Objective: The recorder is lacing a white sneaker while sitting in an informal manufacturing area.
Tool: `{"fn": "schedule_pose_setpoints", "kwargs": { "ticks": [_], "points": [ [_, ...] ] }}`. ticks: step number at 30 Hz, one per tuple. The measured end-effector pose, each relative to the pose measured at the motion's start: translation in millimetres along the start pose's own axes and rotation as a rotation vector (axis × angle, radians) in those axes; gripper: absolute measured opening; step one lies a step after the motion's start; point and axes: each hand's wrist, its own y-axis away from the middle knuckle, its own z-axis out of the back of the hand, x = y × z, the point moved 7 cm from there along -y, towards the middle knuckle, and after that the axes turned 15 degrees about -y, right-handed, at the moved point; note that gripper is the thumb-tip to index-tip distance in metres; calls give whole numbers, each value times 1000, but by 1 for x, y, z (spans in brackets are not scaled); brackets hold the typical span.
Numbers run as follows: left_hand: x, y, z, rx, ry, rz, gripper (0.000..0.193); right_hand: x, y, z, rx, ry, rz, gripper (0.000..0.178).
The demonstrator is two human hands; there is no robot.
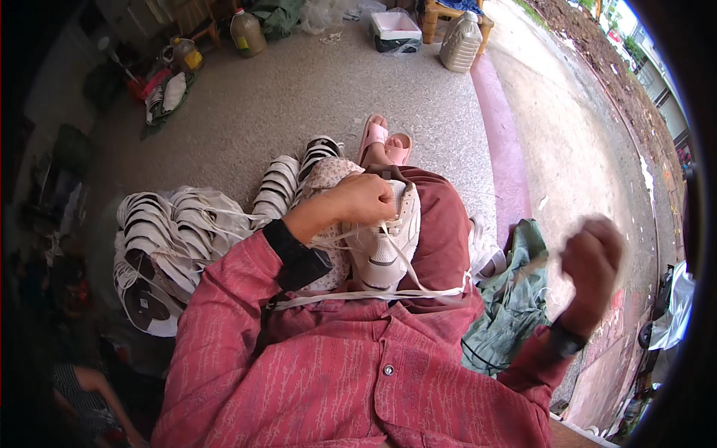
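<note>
A white sneaker upper [385,254] lies on my lap, its heel end toward me. My left hand [364,198] is closed over its lacing edge, pinching a cream shoelace [409,263] that trails from beneath the fingers. More pale laces stretch across my lap to the right. Off to the right, my right hand [594,257] is raised away from the shoe. It is smeared by motion but looks curled into a fist; a faint streak beside it may be a lace. What it holds cannot be made out. Floral cloth [328,178] covers my left leg.
Stacked white-and-black shoe uppers [153,231] lie at my left, with another nested row [276,187] ahead. Green cloth [515,302] is at my right. A white tub [396,30], plastic jugs [461,41] and a bamboo stool stand farther off. Another person's arm [104,396] shows lower left.
</note>
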Motion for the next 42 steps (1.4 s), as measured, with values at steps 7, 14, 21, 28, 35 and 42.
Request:
{"fn": "schedule_pose_setpoints", "kwargs": {
  "ticks": [7, 14, 21, 28, 35, 42],
  "points": [
    [14, -1, -23, 225, 371, 37, 33, -131, -32, -127, 466, 282, 244, 7],
    [32, 70, 62, -143, 1292, -344, 42, -194, -43, -165, 734, 54, -96, 12],
    [182, 143, 98, -512, 1526, 122, 32, -199, -43, -157, 748, -91, -235, 18],
    [119, 111, 89, -839, -414, 205, 23, -194, -41, -160, 751, 51, -48, 12],
    [-18, 13, 33, -467, -178, -428, 34, -186, -41, -168, 676, 282, 96, 11],
    [-8, 11, 22, -406, -182, -468, 27, -185, -40, -169, 710, 242, -9, 13]
  ]
}}
